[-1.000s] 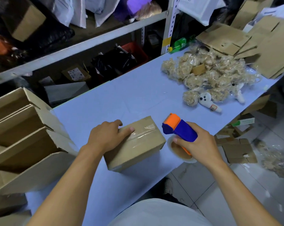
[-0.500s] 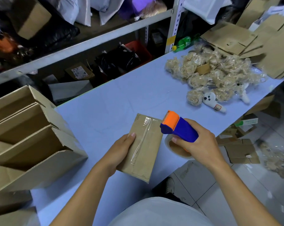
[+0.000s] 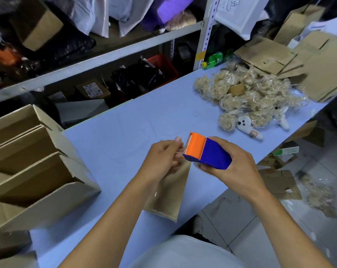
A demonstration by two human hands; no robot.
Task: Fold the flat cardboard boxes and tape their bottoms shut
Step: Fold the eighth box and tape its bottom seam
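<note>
Several folded boxes point(image 3: 34, 171) stand at nine o'clock; my right hand point(image 3: 231, 167) grips the dispenser point(image 3: 206, 153), left fingers point(image 3: 176, 146) pinching its tape end; flats point(image 3: 291, 60) wait at two.

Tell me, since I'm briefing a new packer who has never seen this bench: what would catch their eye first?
Probably the orange-and-blue tape dispenser, held in the right hand mid-frame while the left hand pinches at its orange end, over a cardboard box near the blue table's front edge. Next, the heap of bagged straw-coloured bundles far right, and the open boxes at left.
</note>
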